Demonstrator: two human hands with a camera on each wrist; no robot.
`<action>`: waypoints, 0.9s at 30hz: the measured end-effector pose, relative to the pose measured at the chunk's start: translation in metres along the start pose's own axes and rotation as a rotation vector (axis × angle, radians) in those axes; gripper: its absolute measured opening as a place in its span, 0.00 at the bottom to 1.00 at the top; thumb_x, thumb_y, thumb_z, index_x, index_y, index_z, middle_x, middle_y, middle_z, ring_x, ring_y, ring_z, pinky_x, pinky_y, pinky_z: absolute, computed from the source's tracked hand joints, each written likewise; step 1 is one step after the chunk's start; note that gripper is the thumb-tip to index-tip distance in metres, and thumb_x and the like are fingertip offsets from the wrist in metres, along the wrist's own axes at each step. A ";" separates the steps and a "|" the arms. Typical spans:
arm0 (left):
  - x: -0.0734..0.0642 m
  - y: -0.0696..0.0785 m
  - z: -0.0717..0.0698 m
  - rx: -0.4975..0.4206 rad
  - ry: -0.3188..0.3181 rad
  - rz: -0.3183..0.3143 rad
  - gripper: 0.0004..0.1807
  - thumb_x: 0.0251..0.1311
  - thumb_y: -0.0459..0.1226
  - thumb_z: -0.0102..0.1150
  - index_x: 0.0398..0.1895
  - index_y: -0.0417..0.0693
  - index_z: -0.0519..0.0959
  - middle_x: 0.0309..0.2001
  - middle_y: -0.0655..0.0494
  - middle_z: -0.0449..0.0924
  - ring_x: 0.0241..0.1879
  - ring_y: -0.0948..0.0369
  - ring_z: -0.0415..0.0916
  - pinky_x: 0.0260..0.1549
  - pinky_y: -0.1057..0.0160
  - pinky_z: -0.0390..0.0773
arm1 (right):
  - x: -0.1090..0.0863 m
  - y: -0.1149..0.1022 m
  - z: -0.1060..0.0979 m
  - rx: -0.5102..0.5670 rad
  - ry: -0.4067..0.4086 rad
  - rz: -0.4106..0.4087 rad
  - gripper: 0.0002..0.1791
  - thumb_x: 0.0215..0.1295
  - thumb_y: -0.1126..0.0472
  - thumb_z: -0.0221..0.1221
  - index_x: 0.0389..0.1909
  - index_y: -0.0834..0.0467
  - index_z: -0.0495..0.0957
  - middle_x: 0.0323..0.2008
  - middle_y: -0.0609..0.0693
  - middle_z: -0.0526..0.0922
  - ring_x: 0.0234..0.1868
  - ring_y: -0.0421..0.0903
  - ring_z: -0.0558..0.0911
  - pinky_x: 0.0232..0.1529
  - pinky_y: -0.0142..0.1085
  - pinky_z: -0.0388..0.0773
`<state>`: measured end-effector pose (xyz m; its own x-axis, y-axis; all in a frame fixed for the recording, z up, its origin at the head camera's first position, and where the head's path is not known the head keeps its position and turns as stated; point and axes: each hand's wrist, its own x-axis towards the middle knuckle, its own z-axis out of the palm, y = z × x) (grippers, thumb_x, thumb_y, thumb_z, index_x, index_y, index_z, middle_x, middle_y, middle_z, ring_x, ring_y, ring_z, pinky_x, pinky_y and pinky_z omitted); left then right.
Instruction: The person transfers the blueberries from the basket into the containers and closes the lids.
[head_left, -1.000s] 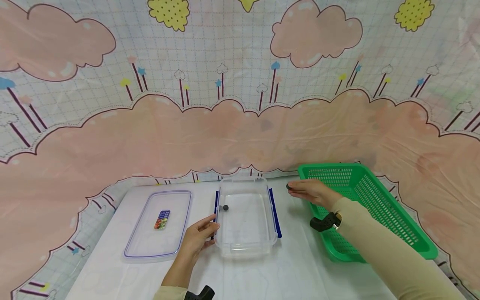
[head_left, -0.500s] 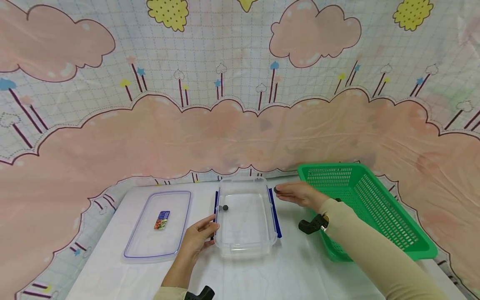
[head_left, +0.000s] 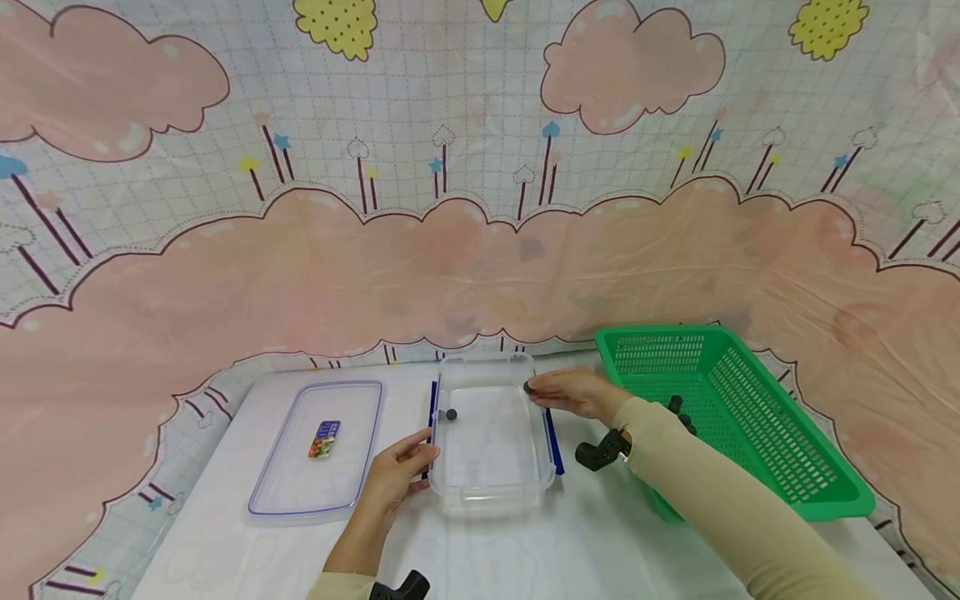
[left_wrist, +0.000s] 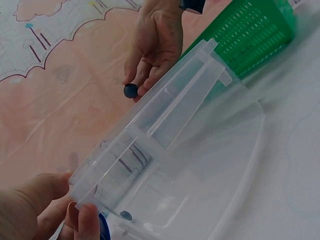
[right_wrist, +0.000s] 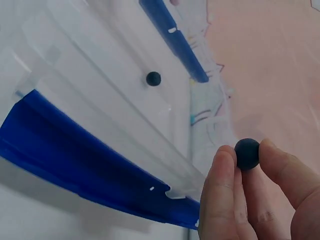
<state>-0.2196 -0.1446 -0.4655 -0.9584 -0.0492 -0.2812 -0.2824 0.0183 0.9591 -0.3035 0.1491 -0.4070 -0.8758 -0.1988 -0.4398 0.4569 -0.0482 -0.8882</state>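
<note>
A clear plastic container point(head_left: 491, 490) with blue side latches stands in the middle of the table. My left hand point(head_left: 401, 468) grips its left side, the thumb and fingers about the edge point(left_wrist: 76, 197). Between the thumb and fingertips of my right hand point(head_left: 576, 392) is a small dark ball point(right_wrist: 247, 154), held over the container's right rim near the far end. Another dark ball point(right_wrist: 153, 79) lies on the container floor close to the left wall.
On the left lies a clear lid point(head_left: 281, 483) with a blue-lined edge and a colourful label point(head_left: 325, 440). A green perforated basket point(head_left: 847, 498) stands at the right, with several dark pieces point(head_left: 677, 405) inside, partly behind my right sleeve. A patterned cloth hangs behind.
My right hand has moved left with the ball, from beside the basket to the container's right rim. The left hand and container have stayed put.
</note>
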 end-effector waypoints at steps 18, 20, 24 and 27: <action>0.002 0.001 0.001 -0.006 -0.003 -0.015 0.26 0.61 0.36 0.66 0.63 0.40 0.75 0.39 0.57 0.76 0.38 0.59 0.75 0.33 0.64 0.84 | 0.024 -0.005 0.035 -0.034 0.033 0.018 0.18 0.67 0.70 0.58 0.56 0.74 0.75 0.39 0.58 0.85 0.36 0.46 0.85 0.61 0.46 0.73; 0.002 0.001 0.001 -0.006 -0.002 -0.018 0.26 0.61 0.36 0.66 0.63 0.40 0.75 0.39 0.57 0.76 0.38 0.59 0.75 0.33 0.64 0.84 | 0.026 -0.005 0.038 -0.069 0.044 0.011 0.18 0.68 0.70 0.58 0.57 0.74 0.75 0.41 0.59 0.85 0.36 0.46 0.84 0.61 0.46 0.75; 0.002 0.000 0.001 -0.007 0.001 -0.021 0.26 0.61 0.35 0.66 0.63 0.40 0.75 0.38 0.57 0.76 0.37 0.59 0.75 0.33 0.63 0.84 | 0.032 -0.004 0.046 -0.099 0.067 0.007 0.18 0.68 0.70 0.58 0.57 0.73 0.75 0.48 0.63 0.83 0.40 0.48 0.84 0.59 0.44 0.77; 0.002 0.000 0.001 -0.011 0.003 -0.020 0.26 0.61 0.35 0.66 0.63 0.40 0.75 0.38 0.57 0.77 0.37 0.60 0.76 0.33 0.63 0.84 | 0.037 -0.003 0.053 -0.099 0.074 0.014 0.18 0.68 0.70 0.58 0.56 0.73 0.75 0.52 0.65 0.82 0.43 0.49 0.84 0.57 0.42 0.78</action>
<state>-0.2211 -0.1437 -0.4659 -0.9525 -0.0523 -0.3000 -0.3007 0.0067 0.9537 -0.3293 0.0899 -0.4136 -0.8801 -0.1261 -0.4577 0.4548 0.0521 -0.8890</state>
